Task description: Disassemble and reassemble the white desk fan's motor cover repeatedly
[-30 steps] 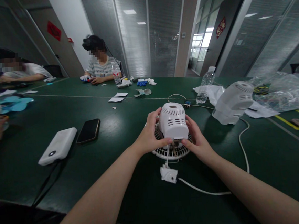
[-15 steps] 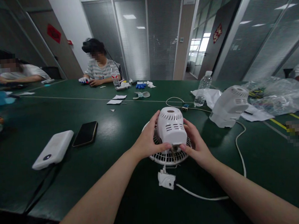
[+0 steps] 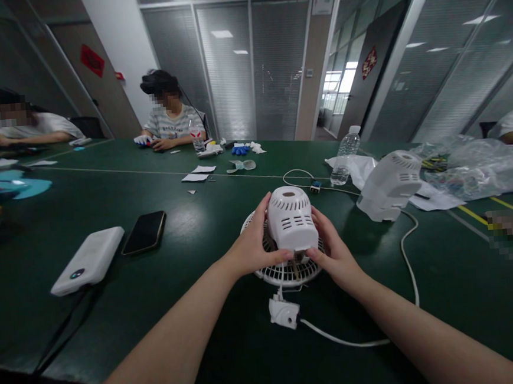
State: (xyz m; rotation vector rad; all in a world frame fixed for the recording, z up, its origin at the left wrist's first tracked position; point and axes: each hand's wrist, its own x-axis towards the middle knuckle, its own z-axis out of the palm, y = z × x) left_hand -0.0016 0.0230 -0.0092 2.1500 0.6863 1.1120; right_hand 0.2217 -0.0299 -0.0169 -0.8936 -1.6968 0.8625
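A white vented fan motor housing [image 3: 292, 221] stands on a round white fan grille [image 3: 285, 274] lying on the table. My left hand [image 3: 257, 242] is closed around the housing's left side, its thumb along the lower front edge. From the right, my right hand [image 3: 332, 245] grips the same housing, thumb at the lower front and fingers partly hidden behind it. Just below the grille, a small white part [image 3: 284, 312] rests on the table with a white cable [image 3: 348, 340] running from it to the right.
A white housing or stand [image 3: 391, 184] and a clear bottle [image 3: 346, 154] stand to the right, near plastic bags [image 3: 481, 168]. A phone [image 3: 144, 233] and a white power bank [image 3: 88, 261] lie left. Fan blades [image 3: 241, 166] lie farther back. A person [image 3: 171, 119] sits across the table.
Both hands keep their hold on the housing, which has barely moved. The view has shifted slightly. At the far left, the blue translucent piece is now lower, by the table.
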